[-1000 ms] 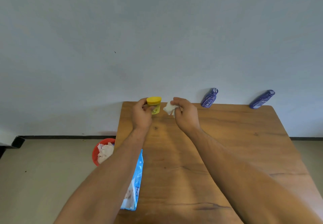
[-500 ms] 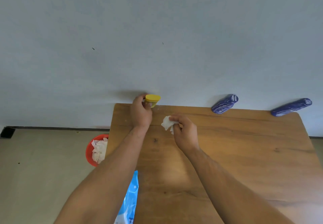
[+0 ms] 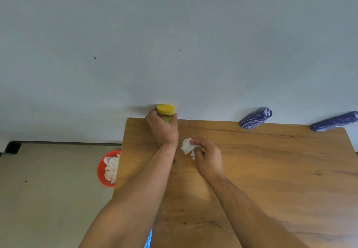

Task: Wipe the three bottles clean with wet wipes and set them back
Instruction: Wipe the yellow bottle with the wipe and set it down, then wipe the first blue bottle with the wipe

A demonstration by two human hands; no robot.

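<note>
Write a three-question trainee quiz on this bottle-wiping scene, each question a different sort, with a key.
1. True or false: the left hand grips the yellow-capped bottle at the table's far edge.
2. What does the right hand hold? A) crumpled wipe B) blue bottle C) nothing
3. Fill in: the red bin on the floor holds used ____.

Key: 1 true; 2 A; 3 wipes.

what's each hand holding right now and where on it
Left hand wraps the yellow bottle around its body, just below the cap. Right hand pinches a crumpled wet wipe at its edge.
</note>
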